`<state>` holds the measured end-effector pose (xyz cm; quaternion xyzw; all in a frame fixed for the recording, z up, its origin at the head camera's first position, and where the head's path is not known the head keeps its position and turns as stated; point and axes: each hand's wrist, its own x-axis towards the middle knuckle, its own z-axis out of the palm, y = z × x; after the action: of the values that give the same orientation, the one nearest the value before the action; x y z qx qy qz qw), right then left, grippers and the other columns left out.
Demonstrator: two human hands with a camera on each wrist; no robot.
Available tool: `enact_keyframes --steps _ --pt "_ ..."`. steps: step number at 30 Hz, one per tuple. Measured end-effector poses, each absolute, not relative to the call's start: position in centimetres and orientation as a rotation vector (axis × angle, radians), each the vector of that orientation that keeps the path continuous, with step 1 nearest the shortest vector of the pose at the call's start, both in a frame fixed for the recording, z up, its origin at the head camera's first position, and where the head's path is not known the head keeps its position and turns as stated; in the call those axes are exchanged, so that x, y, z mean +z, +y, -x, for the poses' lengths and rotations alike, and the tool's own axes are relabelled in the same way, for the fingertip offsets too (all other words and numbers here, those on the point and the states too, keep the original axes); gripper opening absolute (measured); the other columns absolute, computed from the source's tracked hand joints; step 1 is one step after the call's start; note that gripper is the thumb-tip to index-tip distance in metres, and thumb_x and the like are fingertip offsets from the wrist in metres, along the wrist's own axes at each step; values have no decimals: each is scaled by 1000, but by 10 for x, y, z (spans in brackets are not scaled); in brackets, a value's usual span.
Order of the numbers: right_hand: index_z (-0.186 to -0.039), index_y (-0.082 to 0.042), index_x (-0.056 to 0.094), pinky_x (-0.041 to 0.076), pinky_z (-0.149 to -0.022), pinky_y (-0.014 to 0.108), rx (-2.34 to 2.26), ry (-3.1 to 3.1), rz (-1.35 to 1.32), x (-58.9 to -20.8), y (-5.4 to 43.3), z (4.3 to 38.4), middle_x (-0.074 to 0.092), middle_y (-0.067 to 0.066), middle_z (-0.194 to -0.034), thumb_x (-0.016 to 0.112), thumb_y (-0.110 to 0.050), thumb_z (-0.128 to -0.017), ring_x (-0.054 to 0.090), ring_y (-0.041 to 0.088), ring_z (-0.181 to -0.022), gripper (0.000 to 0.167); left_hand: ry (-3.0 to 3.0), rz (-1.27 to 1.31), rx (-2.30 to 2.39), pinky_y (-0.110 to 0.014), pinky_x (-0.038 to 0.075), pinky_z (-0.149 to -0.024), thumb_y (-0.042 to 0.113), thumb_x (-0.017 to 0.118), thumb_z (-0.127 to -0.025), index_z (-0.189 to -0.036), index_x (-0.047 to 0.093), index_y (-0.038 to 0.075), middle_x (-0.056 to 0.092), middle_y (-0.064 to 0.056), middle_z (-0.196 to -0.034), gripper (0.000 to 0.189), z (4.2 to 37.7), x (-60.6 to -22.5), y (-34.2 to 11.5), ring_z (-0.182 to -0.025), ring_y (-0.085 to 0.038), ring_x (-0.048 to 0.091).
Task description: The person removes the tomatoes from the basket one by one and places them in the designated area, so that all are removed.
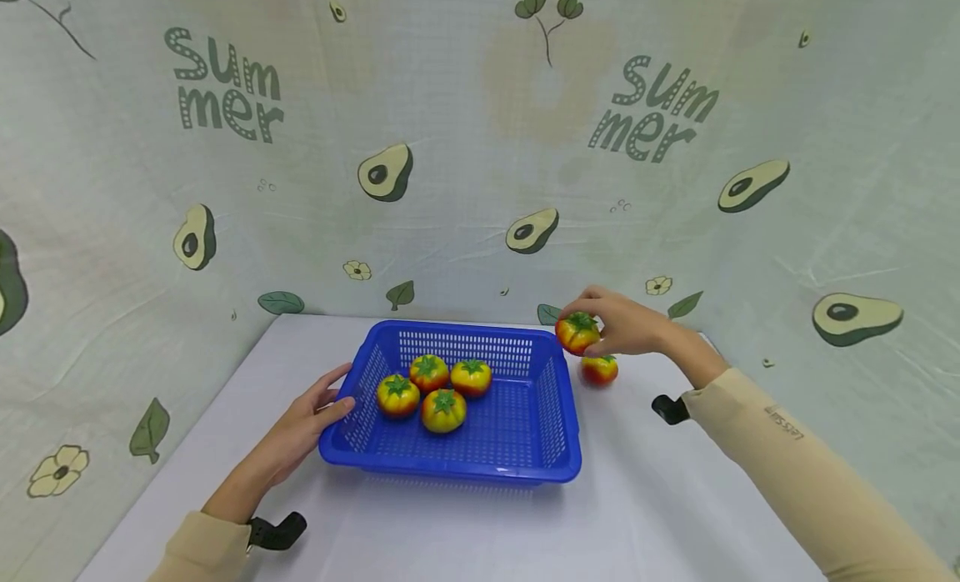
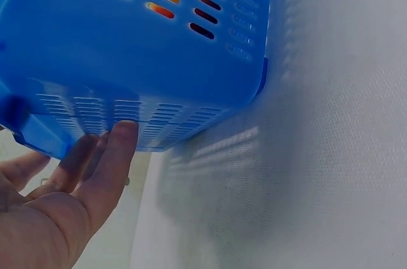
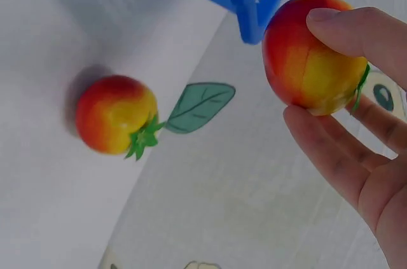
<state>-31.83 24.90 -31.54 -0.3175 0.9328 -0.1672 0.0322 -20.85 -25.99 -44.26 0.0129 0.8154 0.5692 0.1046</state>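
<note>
My right hand [image 1: 621, 322] holds a red and yellow tomato [image 3: 311, 59] with a green leafy top between thumb and fingers, just off the back right corner of a blue plastic basket [image 1: 480, 469]. Below that hand, a second tomato [image 1: 598, 371] lies on the table, outside the basket. Several more tomatoes [image 1: 443, 411] stand in the basket's left half, leaf tops upward. At the basket's left side is my left hand [image 1: 303, 423], its fingers fairly straight. Its thumb [image 2: 117, 161] lies against the outer side of the basket in the left wrist view.
The white table [image 1: 645, 515] carries the basket near its back edge. Behind and at both sides hangs a pale cloth [image 1: 450, 90] printed with avocados, leaves and lettering. A black wrist mount [image 1: 277, 532] sits at the left sleeve, another black mount [image 1: 670, 409] at the right.
</note>
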Motion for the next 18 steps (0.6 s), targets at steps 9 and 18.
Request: enact_keyframes --steps 9,18 --pt "-136 -12 71 63 -91 53 -493 2981 822 -320 307 324 60 16 -125 89 -4 -82 60 38 -117 57 2416 -25 1665 -63 45 -114 43 61 -108 -172 17 27 26 -30 -167 79 207 -443 -259 -147 -53 40" --pt "-138 -9 69 58 -95 64 -456 2991 639 -343 350 333 58 24 -135 89 -8 -83 54 46 -123 58 2427 -20 1647 -65 43 -115 45 61 -108 -172 16 28 24 -30 -168 80 207 -442 -258 -149 -54 36"
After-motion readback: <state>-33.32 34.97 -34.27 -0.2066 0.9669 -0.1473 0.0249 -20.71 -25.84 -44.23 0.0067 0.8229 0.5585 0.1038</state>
